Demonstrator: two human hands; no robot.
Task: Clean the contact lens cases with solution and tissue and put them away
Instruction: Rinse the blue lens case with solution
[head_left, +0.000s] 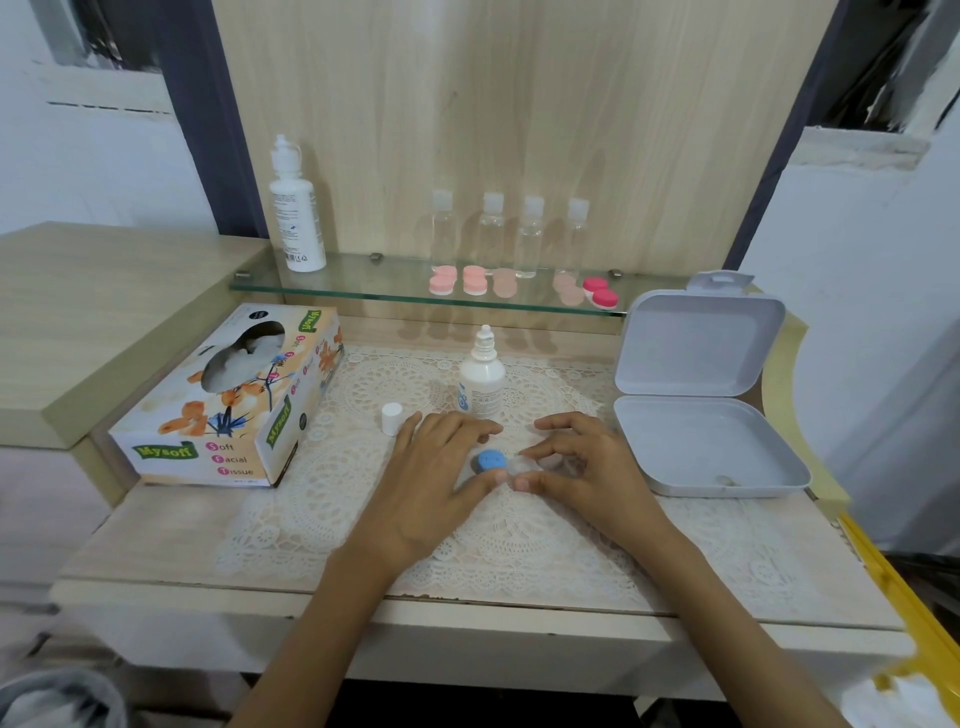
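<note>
A contact lens case with a blue cap (491, 461) lies on the lace mat between my hands. My left hand (436, 470) holds its blue side, thumb against the near edge and fingers over the far side. My right hand (584, 460) has curled fingers and pinches the pale right side of the case, which is mostly hidden. Just behind stands a small white solution bottle (482, 384) with its nozzle bare. Its white cap (391, 417) stands to the left. The tissue box (234, 400) lies at the left, and an open white storage box (701, 436) at the right.
A glass shelf (363, 283) at the back carries a tall white bottle (296, 208), several clear bottles (491, 234), several pink lens cases (475, 280) and a magenta one (601, 292). The lace mat (519, 545) covers the desk. A bin (57, 696) sits at the lower left.
</note>
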